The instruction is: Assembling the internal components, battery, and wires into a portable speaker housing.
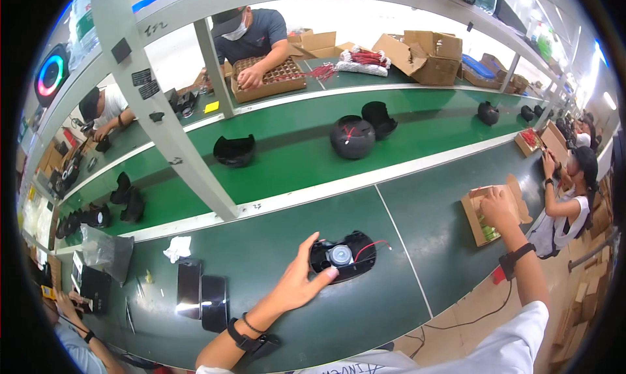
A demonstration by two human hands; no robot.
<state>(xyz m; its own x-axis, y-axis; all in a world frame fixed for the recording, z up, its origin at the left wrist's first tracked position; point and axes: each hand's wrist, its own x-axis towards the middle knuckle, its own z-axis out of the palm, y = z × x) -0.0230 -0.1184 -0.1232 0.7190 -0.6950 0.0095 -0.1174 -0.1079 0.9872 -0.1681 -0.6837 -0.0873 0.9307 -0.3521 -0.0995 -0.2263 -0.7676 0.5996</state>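
Note:
My left hand (298, 279) grips the near-left side of a black plastic speaker shell (362, 243) on the bench, thumb over its edge. Inside the shell sits a round speaker driver (340, 255) with a silvery-white centre. A thin red wire (372, 246) runs out past the right rim. Farther right, my right hand (497, 206) is down in a small open cardboard box (482, 238) that holds small green and light-coloured parts. Its fingers are bent together, and whatever lies between them is hidden.
Two dark glossy pieces (214, 302) lie left of my left arm, near a crumpled white tissue (177, 248). Beyond a white rail, a green conveyor belt (287, 172) carries a round black housing (352, 137) and several shells. A co-worker (261, 41) handles a partitioned carton opposite; others work at both sides.

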